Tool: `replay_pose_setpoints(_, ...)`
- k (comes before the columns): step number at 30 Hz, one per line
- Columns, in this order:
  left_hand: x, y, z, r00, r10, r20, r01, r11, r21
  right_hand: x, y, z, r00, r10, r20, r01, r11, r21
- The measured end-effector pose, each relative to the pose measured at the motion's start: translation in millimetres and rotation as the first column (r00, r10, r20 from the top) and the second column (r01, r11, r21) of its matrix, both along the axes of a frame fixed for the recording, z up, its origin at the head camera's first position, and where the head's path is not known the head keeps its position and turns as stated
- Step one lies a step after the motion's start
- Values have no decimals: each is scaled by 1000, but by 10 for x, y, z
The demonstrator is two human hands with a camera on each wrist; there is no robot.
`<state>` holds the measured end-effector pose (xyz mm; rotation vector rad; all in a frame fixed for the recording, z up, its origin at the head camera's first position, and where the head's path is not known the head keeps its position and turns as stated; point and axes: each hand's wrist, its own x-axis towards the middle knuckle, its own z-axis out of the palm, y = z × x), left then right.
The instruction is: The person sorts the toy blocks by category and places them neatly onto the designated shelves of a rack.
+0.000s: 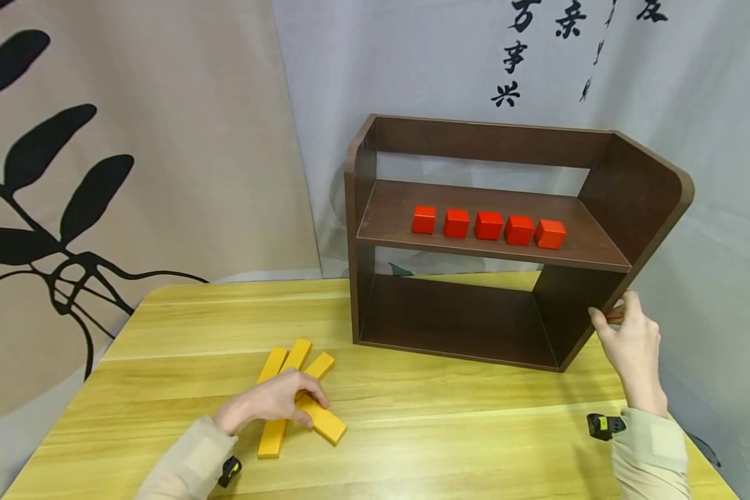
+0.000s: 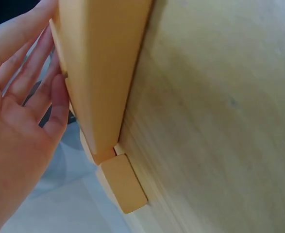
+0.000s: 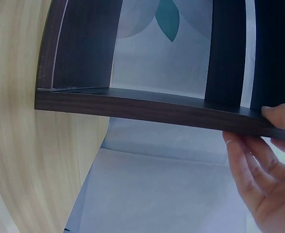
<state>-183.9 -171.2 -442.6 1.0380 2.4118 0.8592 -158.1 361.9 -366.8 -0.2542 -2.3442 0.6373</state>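
My left hand [image 1: 281,399] pinches a yellow wooden block [image 1: 328,425] between thumb and fingers, low over the table's left half. Other flat yellow blocks [image 1: 272,440] lie fanned under and around that hand, partly hidden by it. In the left wrist view the fingers run along the far side of a large yellow block [image 2: 103,73]. On the right, my right hand [image 1: 631,347] grips the front edge of a dark brown two-tier shelf [image 1: 450,305], thumb inside the side panel and fingers outside. Several red cubes [image 1: 489,226] stand in a row on its upper board.
The light wooden table [image 1: 412,430] reaches back to a hanging cloth [image 1: 225,139] with dark leaf prints. Black characters mark the pale cloth behind the shelf. A small black device [image 1: 605,426] sits at the right wrist.
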Motion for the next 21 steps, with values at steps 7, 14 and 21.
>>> replay_pose_setpoints(7,-7,38,-52,993,-45,-112,47,999,14,6,2,9,1000,-2,7,2,1000,-1)
replay_pose_setpoints(14,11,63,-46,978,-73,-194,61,996,-71,16,4,17,1000,2,15,-2,1000,6)
replay_pose_setpoints(21,30,110,-34,975,-70,-209,55,995,-79,10,3,2,1000,0,6,0,1000,5)
